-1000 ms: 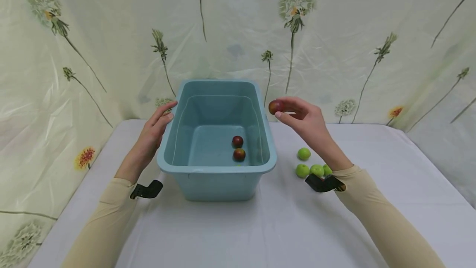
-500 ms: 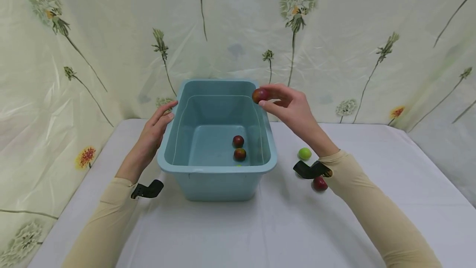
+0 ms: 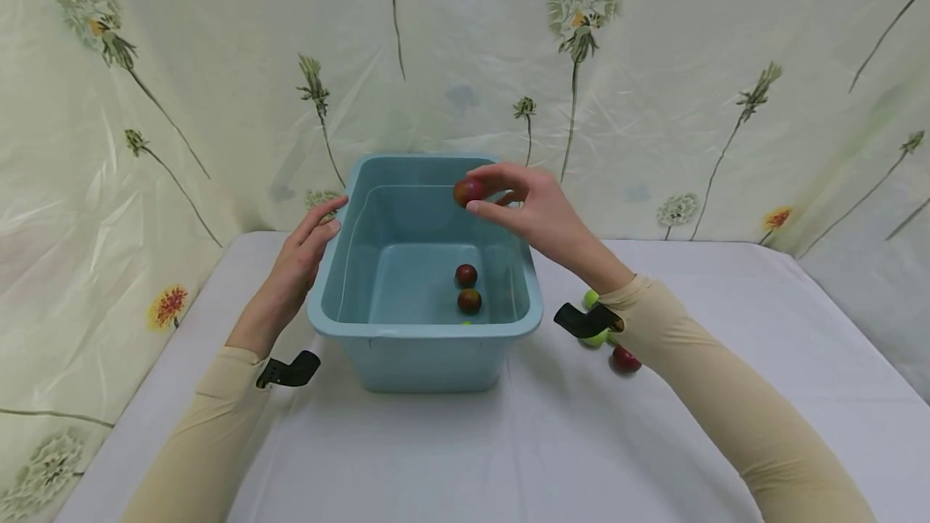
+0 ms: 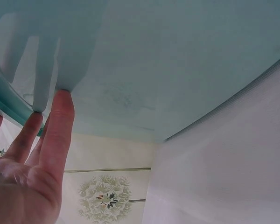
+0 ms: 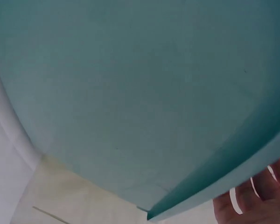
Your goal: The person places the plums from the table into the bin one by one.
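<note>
My right hand pinches a dark red plum between thumb and fingertips. It holds the plum above the right side of a light blue plastic tub, higher than the tub's floor. My left hand rests on the tub's left side with fingers extended; in the left wrist view its fingertips touch the tub's outer wall. Two more red plums lie on the tub floor, and a bit of something green shows beside them at the front rim. In the right wrist view the tub's wall hides the held plum.
Right of the tub, a red plum and several green round fruits lie on the white-covered table, partly hidden by my right wrist. A flower-printed sheet hangs behind.
My right hand has moved left with the plum, from outside the tub's right rim to over its inside. The left hand and the tub have stayed in place.
</note>
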`<state>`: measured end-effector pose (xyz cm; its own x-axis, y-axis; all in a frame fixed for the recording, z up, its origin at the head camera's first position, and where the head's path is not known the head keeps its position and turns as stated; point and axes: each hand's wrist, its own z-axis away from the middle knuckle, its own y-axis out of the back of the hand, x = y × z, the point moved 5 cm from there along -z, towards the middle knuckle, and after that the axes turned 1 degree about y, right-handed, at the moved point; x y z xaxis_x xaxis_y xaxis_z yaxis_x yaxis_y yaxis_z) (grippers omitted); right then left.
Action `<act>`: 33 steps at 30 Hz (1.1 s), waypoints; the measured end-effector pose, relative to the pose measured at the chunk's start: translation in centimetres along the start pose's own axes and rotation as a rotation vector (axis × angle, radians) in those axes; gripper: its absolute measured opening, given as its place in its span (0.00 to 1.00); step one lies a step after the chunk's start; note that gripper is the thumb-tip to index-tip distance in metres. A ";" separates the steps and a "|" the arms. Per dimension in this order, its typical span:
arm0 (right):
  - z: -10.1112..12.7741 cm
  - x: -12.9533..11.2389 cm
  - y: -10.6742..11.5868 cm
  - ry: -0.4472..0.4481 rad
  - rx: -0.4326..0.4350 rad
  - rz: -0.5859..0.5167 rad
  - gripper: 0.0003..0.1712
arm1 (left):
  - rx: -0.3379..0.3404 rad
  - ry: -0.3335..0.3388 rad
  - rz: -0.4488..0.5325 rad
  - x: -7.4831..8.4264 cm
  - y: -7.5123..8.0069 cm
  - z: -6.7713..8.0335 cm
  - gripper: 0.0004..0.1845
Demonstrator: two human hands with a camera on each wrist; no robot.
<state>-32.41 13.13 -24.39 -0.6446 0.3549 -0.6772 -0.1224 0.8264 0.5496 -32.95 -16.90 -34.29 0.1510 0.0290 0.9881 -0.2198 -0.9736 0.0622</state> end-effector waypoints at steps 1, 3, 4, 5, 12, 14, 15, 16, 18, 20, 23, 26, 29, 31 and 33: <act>-0.2 0.4 -0.2 0.010 -0.007 0.004 0.20 | 0.000 -0.001 0.001 0.0 0.0 0.0 0.27; -0.4 0.6 -0.6 0.023 -0.023 0.015 0.20 | 0.001 -0.001 0.001 0.0 0.0 0.0 0.27; -0.4 0.6 -0.9 0.028 -0.031 0.026 0.20 | 0.001 -0.001 0.003 0.0 0.0 0.0 0.27; -0.5 0.5 -1.1 0.033 -0.039 0.038 0.20 | 0.000 -0.001 0.005 0.0 -0.1 0.0 0.27; -0.6 0.4 -2.5 0.012 -0.121 0.105 0.20 | -0.003 -0.008 0.015 -0.1 -0.1 -0.1 0.27; -0.5 0.5 -2.9 -0.009 -0.155 0.118 0.19 | -0.007 -0.009 0.021 -0.1 -0.1 -0.1 0.27; -0.5 0.6 -3.0 -0.017 -0.172 0.125 0.19 | -0.008 -0.008 0.021 -0.1 -0.1 -0.1 0.27; -0.4 0.6 -3.1 -0.025 -0.186 0.131 0.19 | -0.008 -0.006 0.023 -0.2 -0.1 -0.1 0.27; -0.3 0.7 -3.4 -0.032 -0.210 0.142 0.18 | -0.008 -0.003 0.027 -0.2 -0.1 -0.1 0.27; -0.3 0.8 -3.5 -0.035 -0.235 0.155 0.17 | -0.007 -0.003 0.030 -0.2 -0.1 -0.1 0.27; -0.3 0.9 -3.7 -0.040 -0.262 0.183 0.15 | -0.005 -0.005 0.023 -0.2 -0.2 -0.1 0.27; -0.4 0.9 -3.7 -0.050 -0.281 0.203 0.15 | -0.005 -0.008 0.023 -0.1 -0.2 -0.1 0.26; -0.3 0.9 -3.7 -0.055 -0.286 0.206 0.15 | -0.003 -0.007 0.035 0.0 -0.2 -0.1 0.26; -0.3 0.9 -3.7 -0.056 -0.282 0.212 0.17 | 0.000 -0.006 0.043 0.0 -0.2 -0.2 0.26; -0.4 0.9 -3.7 -0.050 -0.272 0.218 0.19 | 0.002 -0.007 0.048 0.0 -0.2 -0.2 0.26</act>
<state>-32.79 10.25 -26.83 -0.6405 0.5370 -0.5489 -0.1870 0.5842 0.7898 -33.08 -16.66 -34.28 0.1468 -0.0198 0.9890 -0.2248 -0.9743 0.0139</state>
